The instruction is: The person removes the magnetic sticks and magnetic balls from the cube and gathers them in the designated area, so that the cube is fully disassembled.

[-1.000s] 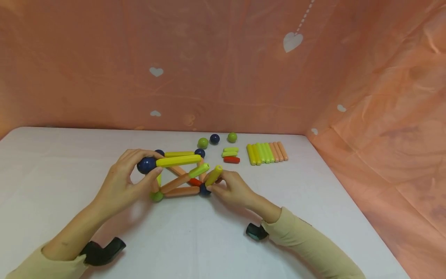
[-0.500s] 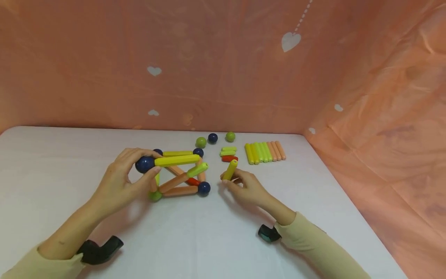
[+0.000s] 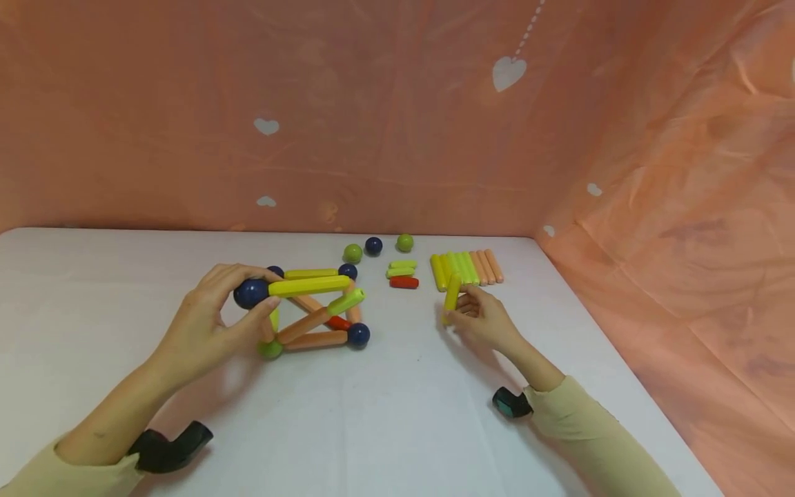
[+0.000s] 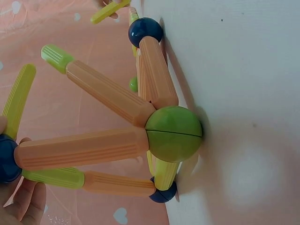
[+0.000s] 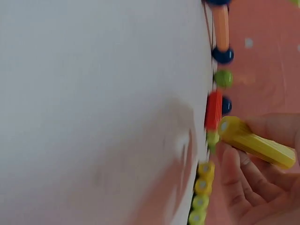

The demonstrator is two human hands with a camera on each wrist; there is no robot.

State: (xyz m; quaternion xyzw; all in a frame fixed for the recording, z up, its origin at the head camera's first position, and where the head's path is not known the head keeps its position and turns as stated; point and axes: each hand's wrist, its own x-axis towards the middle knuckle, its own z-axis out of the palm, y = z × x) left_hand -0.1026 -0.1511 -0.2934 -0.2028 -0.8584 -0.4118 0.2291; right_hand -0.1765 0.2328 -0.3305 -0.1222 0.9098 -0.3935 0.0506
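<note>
My left hand (image 3: 201, 328) grips a dark blue ball (image 3: 250, 294) at the raised corner of a frame built of rods and balls. From that ball a yellow rod (image 3: 310, 286) sticks out to the right, its far end free. A green ball (image 4: 173, 134) forms a low corner on the table, joined by several peach rods (image 4: 84, 149). One slanting peach rod ends in a short lime piece (image 3: 346, 302). My right hand (image 3: 487, 321), off to the right of the frame, pinches a loose yellow rod (image 5: 262, 149) between thumb and fingers above the table.
A row of yellow, lime and peach rods (image 3: 467, 268) lies just behind my right hand. Short lime pieces (image 3: 401, 269) and a red piece (image 3: 404, 282) lie left of it. Loose balls, two green and one blue (image 3: 373, 246), stand near the white table's (image 3: 385, 428) back edge.
My right hand has moved away from the frame's near right blue ball, carrying the yellow rod rightward toward the rod row. My left hand keeps its grip on the raised blue ball.
</note>
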